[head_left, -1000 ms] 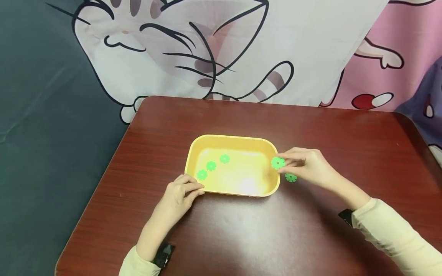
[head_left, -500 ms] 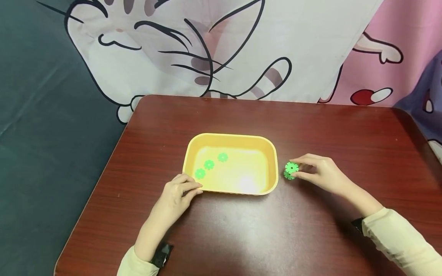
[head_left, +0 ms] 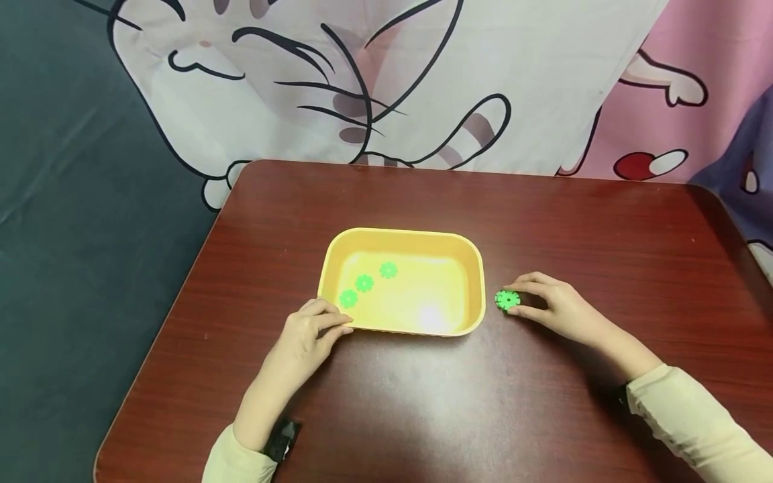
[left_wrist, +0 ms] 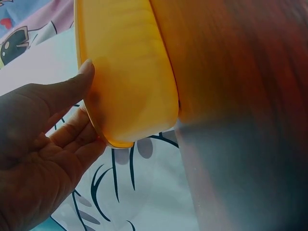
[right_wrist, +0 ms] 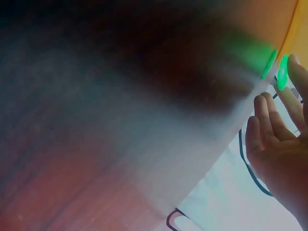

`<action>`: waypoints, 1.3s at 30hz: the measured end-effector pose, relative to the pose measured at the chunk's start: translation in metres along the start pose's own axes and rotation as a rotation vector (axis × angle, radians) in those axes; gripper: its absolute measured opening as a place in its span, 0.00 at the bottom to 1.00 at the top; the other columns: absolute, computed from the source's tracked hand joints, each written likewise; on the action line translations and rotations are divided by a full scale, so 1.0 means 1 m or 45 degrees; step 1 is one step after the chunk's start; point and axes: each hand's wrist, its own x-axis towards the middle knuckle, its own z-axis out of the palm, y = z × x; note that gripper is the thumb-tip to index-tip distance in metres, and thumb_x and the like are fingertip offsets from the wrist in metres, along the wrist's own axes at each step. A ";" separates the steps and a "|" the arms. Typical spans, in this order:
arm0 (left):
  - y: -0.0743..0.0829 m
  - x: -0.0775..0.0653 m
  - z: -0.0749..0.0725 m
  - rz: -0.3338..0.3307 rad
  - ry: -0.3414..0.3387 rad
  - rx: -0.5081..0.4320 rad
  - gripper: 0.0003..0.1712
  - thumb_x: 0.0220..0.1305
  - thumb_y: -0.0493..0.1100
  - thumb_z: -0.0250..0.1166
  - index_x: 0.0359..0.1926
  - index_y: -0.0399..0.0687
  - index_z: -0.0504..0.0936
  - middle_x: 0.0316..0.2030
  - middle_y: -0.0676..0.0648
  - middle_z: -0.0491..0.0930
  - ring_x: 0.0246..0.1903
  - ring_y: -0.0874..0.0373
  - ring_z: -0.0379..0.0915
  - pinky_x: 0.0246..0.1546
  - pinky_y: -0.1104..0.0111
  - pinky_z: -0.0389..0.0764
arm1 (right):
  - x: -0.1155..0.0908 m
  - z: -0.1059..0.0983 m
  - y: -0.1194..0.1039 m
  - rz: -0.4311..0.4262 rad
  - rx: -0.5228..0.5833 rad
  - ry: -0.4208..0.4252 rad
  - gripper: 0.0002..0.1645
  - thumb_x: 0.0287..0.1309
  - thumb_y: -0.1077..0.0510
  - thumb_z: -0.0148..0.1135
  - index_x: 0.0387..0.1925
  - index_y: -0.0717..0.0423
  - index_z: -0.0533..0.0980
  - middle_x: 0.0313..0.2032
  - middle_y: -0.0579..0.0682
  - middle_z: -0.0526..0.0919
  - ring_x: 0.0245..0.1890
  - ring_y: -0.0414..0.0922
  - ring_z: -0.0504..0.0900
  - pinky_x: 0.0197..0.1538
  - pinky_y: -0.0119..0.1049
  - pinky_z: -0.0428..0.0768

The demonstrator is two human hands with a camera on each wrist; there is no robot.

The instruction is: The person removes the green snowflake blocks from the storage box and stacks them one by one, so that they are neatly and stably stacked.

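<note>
My right hand pinches a green notched plastic disc by its edges between thumb and fingers, just off the right end of the yellow tray. In the right wrist view a second green disc lies flat on the table, a small gap from the held one. From the head the held disc covers most of it. With thumb and fingers on either side of the rim, my left hand grips the tray's near left corner. Three green discs lie in a slanting row on the tray's left part, among them the middle disc.
The tray stands on a dark red-brown wooden table with rounded far corners. Behind the table hangs a white cloth with a cartoon cat, with a pink part on the right. A dark green surface lies to the left.
My right hand has moved right and slightly back from over the tray's right rim, carrying its disc over the one on the table, and has lowered it. The left hand stays on the tray.
</note>
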 end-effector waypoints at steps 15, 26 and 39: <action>0.001 -0.001 0.000 0.000 0.019 0.000 0.11 0.39 0.32 0.76 0.29 0.40 0.87 0.27 0.51 0.79 0.31 0.60 0.74 0.28 0.78 0.74 | 0.003 0.002 -0.002 0.005 -0.187 -0.101 0.22 0.45 0.53 0.73 0.44 0.56 0.80 0.41 0.48 0.79 0.41 0.45 0.78 0.44 0.45 0.77; -0.002 0.000 0.000 -0.024 0.010 -0.046 0.09 0.42 0.33 0.75 0.30 0.40 0.87 0.28 0.51 0.79 0.31 0.60 0.73 0.28 0.79 0.74 | 0.004 0.006 -0.002 -0.029 -0.221 -0.070 0.21 0.43 0.55 0.74 0.42 0.57 0.81 0.41 0.51 0.78 0.41 0.48 0.77 0.45 0.46 0.76; -0.002 0.001 0.000 -0.020 0.010 -0.038 0.10 0.41 0.32 0.75 0.30 0.40 0.87 0.27 0.51 0.78 0.31 0.60 0.73 0.28 0.77 0.75 | 0.003 0.003 -0.004 0.040 -0.190 -0.131 0.25 0.47 0.54 0.72 0.48 0.56 0.78 0.45 0.50 0.77 0.47 0.47 0.76 0.49 0.47 0.74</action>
